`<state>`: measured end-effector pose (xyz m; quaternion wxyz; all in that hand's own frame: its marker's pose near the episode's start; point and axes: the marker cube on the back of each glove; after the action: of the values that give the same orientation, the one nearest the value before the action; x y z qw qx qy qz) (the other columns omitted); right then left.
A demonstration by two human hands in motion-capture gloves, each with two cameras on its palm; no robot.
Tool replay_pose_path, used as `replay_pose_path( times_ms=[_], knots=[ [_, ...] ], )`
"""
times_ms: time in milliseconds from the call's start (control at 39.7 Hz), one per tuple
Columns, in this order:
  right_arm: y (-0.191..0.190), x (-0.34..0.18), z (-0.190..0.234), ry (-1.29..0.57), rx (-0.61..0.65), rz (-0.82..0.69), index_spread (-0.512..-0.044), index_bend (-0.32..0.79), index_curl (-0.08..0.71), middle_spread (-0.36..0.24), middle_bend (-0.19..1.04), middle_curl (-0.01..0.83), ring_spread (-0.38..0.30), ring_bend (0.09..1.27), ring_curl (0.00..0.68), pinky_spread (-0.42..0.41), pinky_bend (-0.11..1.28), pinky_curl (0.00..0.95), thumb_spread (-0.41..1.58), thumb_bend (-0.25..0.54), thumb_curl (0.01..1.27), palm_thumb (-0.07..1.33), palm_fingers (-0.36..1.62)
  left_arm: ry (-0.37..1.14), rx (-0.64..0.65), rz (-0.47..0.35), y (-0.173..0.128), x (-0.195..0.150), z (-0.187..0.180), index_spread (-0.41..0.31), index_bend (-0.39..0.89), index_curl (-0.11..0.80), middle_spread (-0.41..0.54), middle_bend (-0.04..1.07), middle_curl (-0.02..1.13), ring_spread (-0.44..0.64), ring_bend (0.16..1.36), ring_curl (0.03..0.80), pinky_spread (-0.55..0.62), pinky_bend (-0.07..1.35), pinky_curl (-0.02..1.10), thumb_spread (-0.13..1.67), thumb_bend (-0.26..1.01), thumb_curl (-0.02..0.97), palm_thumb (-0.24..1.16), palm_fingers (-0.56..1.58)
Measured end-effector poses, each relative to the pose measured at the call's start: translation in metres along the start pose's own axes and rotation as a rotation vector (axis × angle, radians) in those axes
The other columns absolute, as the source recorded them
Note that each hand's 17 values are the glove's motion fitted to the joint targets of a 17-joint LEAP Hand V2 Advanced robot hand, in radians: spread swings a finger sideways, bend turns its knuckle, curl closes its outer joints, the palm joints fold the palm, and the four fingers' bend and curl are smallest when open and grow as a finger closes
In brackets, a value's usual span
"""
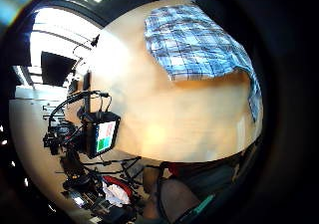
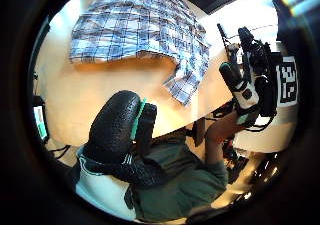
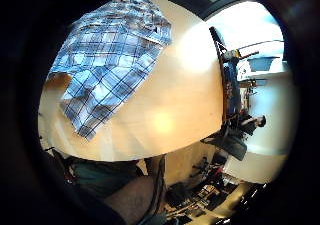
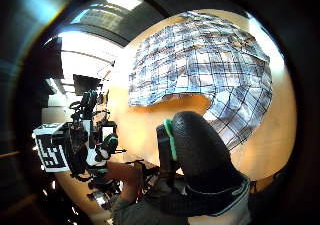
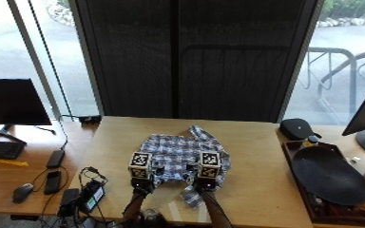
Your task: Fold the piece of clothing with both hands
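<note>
Outside view. A blue-and-white plaid shirt (image 5: 181, 156) of thin woven cloth lies rumpled at the centre of a pale wooden table (image 5: 252, 156). One narrow strip, seemingly a sleeve, trails from it toward 12 o'clock; another trails toward 6 o'clock, between the person's forearms. The left hand (image 5: 140, 176) is at the shirt's 7 o'clock edge and the right hand (image 5: 206, 176) at its 5 o'clock edge; whether either touches the cloth cannot be told. Marker blocks cover both hands here, so their fingers do not show in this view.

Palm views. In the left thumb-side view the shirt (image 2: 137, 27) spreads over the table, its near hem curving, with one plaid strip reaching toward the table edge. A black, finely pebbled thumb (image 2: 116, 127) of the left glove sits apart from the cloth, holding nothing. The right thumb-side view shows the same: a rounded, textured black thumb (image 4: 197, 150) clear of the shirt (image 4: 200, 65). Whether the remaining fingers of either hand are straight or curled cannot be told. The little-finger views show only plaid cloth (image 1: 197, 40) (image 3: 107, 55) on smooth wood.

Surroundings. At the table's 3 o'clock lies a dark tray (image 5: 327, 183) bearing a black oval dish (image 5: 330, 175); a small black pouch (image 5: 298, 128) sits just beyond it. No lettering is legible.
</note>
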<state>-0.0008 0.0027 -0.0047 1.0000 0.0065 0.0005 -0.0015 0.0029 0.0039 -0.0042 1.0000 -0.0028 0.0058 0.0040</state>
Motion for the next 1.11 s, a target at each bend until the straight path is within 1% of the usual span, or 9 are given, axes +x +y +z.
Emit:
replay_pose_path(
  times_ms=[25, 76, 151, 252, 327, 479, 680, 932, 1108],
  knots=[
    [0.001, 0.0, -0.001, -0.001, 0.0, -0.001, -0.189, 0.11, 0.022, -0.001, 0.17, 0.033, 0.067, 0.23, 0.031, 0.144, 0.47, 0.106, 0.45, 0.166, 0.06, 0.26, 0.18, 0.003, 0.0, 0.002, 0.0, 0.0, 0.0, -0.055, 0.09, 0.022, 0.002, 0.25, 0.07, 0.09, 0.47, 0.094, 0.16, 0.29, 0.03, 0.44, 0.1, 0.054, 0.18, 0.41],
    [0.003, -0.001, -0.002, -0.006, -0.001, -0.003, -0.237, 0.12, 0.043, -0.001, 0.17, 0.052, 0.087, 0.24, 0.053, 0.181, 0.51, 0.144, 0.6, 0.173, 0.08, 0.28, 0.16, 0.01, 0.002, 0.006, -0.002, 0.0, 0.003, -0.069, 0.09, 0.038, 0.004, 0.26, 0.11, 0.12, 0.51, 0.139, 0.21, 0.31, 0.06, 0.57, 0.1, 0.073, 0.19, 0.39],
    [0.005, 0.0, -0.004, -0.006, 0.002, 0.003, -0.288, 0.13, 0.071, -0.001, 0.18, 0.078, 0.109, 0.25, 0.079, 0.221, 0.55, 0.185, 0.77, 0.177, 0.11, 0.3, 0.13, 0.015, 0.007, 0.012, -0.007, 0.0, 0.008, -0.085, 0.1, 0.057, 0.011, 0.26, 0.15, 0.15, 0.54, 0.184, 0.26, 0.34, 0.1, 0.72, 0.09, 0.099, 0.2, 0.36],
    [0.007, 0.002, -0.007, -0.006, 0.015, 0.014, -0.331, 0.14, 0.098, -0.001, 0.19, 0.11, 0.13, 0.27, 0.103, 0.255, 0.57, 0.218, 0.93, 0.169, 0.14, 0.32, 0.11, 0.018, 0.016, 0.019, -0.012, 0.0, 0.012, -0.098, 0.11, 0.08, 0.014, 0.26, 0.2, 0.17, 0.57, 0.215, 0.32, 0.36, 0.13, 0.86, 0.07, 0.13, 0.21, 0.33],
    [0.008, 0.002, -0.009, -0.004, 0.024, 0.015, -0.351, 0.14, 0.115, -0.002, 0.19, 0.131, 0.141, 0.28, 0.117, 0.271, 0.58, 0.235, 1.01, 0.158, 0.16, 0.33, 0.1, 0.014, -0.01, 0.018, -0.004, 0.001, 0.008, -0.104, 0.11, 0.096, 0.015, 0.26, 0.22, 0.18, 0.58, 0.23, 0.34, 0.38, 0.14, 0.93, 0.06, 0.15, 0.22, 0.31],
    [0.009, 0.001, -0.011, -0.004, 0.035, 0.009, -0.373, 0.15, 0.148, 0.007, 0.19, 0.163, 0.154, 0.29, 0.141, 0.293, 0.59, 0.26, 1.12, 0.131, 0.19, 0.34, 0.08, 0.004, -0.008, 0.018, -0.003, 0.002, 0.007, -0.111, 0.12, 0.125, 0.017, 0.26, 0.26, 0.2, 0.6, 0.25, 0.38, 0.4, 0.16, 1.01, 0.03, 0.186, 0.22, 0.29],
    [0.007, -0.001, -0.005, -0.004, 0.036, -0.003, -0.385, 0.15, 0.18, 0.01, 0.19, 0.2, 0.163, 0.31, 0.166, 0.307, 0.6, 0.284, 1.19, 0.094, 0.22, 0.35, 0.06, 0.01, -0.004, 0.022, -0.004, 0.003, 0.008, -0.115, 0.13, 0.157, 0.017, 0.26, 0.29, 0.21, 0.62, 0.269, 0.4, 0.42, 0.19, 1.06, -0.01, 0.224, 0.23, 0.27],
    [0.008, 0.009, 0.0, -0.012, 0.012, -0.003, -0.387, 0.15, 0.209, 0.011, 0.19, 0.232, 0.167, 0.31, 0.19, 0.312, 0.61, 0.305, 1.22, 0.047, 0.25, 0.36, 0.05, 0.009, -0.018, 0.028, -0.005, 0.009, 0.011, -0.117, 0.13, 0.188, 0.024, 0.26, 0.33, 0.21, 0.64, 0.285, 0.41, 0.43, 0.22, 1.08, -0.02, 0.255, 0.23, 0.25],
    [0.004, 0.031, 0.014, -0.011, 0.028, 0.011, -0.379, 0.13, 0.215, 0.011, 0.18, 0.247, 0.168, 0.33, 0.206, 0.303, 0.65, 0.324, 1.21, 0.021, 0.28, 0.39, 0.05, -0.009, -0.01, 0.03, -0.02, 0.014, 0.033, -0.113, 0.12, 0.205, 0.029, 0.25, 0.35, 0.21, 0.65, 0.293, 0.41, 0.45, 0.23, 1.09, -0.02, 0.27, 0.23, 0.24]
  ],
)
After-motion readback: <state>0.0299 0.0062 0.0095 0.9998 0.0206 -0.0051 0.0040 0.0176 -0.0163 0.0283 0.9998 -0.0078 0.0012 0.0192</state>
